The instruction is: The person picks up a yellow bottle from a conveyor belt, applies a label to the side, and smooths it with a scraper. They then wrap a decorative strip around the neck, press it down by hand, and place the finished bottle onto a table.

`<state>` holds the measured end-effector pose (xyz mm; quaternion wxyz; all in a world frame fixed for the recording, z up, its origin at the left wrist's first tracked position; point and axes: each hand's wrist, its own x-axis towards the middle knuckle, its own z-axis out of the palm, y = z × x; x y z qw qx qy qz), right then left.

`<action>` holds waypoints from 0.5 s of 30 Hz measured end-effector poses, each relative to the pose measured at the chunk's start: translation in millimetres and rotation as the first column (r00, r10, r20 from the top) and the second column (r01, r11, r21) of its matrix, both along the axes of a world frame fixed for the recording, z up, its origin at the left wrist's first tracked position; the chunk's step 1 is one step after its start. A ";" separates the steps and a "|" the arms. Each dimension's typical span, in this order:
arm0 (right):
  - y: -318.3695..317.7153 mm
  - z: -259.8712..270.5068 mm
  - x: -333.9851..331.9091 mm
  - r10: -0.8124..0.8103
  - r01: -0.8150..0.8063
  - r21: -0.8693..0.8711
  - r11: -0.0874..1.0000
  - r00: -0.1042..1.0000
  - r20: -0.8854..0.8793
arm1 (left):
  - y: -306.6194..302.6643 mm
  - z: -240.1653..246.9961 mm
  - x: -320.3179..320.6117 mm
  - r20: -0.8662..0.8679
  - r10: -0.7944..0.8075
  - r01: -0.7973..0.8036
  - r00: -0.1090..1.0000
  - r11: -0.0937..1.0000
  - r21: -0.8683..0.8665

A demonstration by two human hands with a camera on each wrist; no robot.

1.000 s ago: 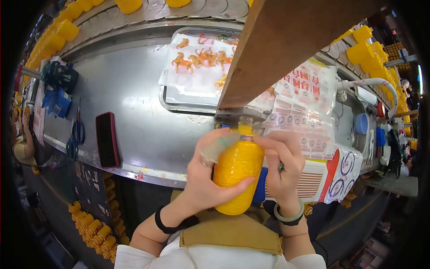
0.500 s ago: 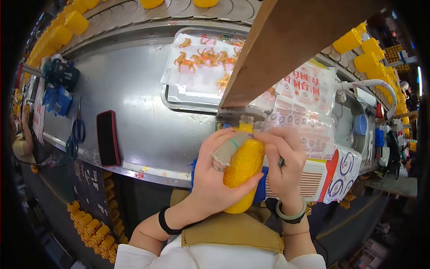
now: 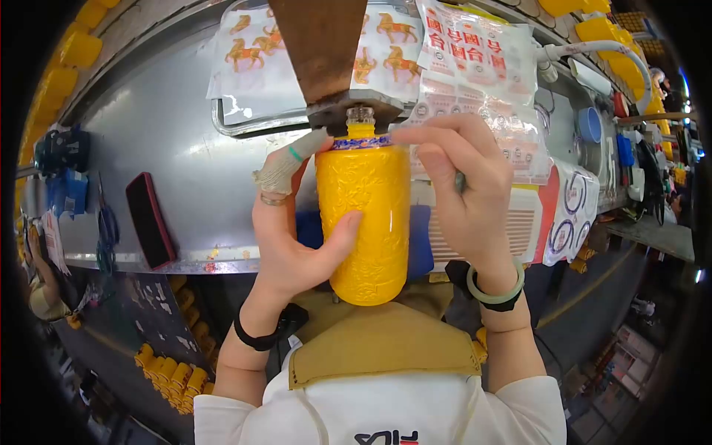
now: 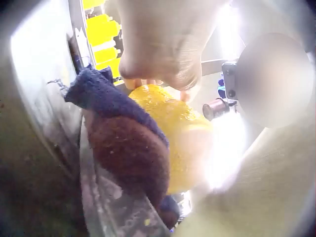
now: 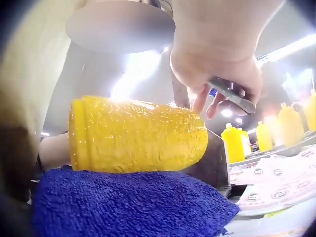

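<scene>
A yellow embossed bottle (image 3: 363,215) lies over a blue towel (image 5: 133,202), its clear glass mouth toward the brown beam (image 3: 319,44). Round its shoulder runs a blue patterned band (image 3: 360,142). My left hand (image 3: 289,237) holds the bottle from the left, thumb across its front. A pale cover with a green line sits on the left index finger, whose tip is at the band's left end. My right hand (image 3: 475,185) has its index fingertip at the band's right end. Its other fingers curl round a slim dark tool (image 5: 232,94), mostly hidden in the head view.
A metal tray (image 3: 230,127) with paper and horse figures lies behind the beam. Printed plastic sheets (image 3: 475,104) lie to the right. A phone (image 3: 150,220) and scissors (image 3: 106,222) are on the left of the metal table. Yellow bottles (image 3: 80,48) line the conveyor.
The head view has shifted, so the tray and beam appear further left and higher. The bottle has straightened from its tilt and its blue band shows more fully. Both hands stay at the bottle's shoulder.
</scene>
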<state>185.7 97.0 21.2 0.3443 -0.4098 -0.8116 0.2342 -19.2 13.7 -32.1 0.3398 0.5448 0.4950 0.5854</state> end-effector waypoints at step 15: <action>-6.2 -4.3 -15.7 -0.015 0.015 -0.004 1.000 0.998 -0.057 | 2.4 24.1 17.1 -0.376 0.102 -0.088 0.921 0.995 0.054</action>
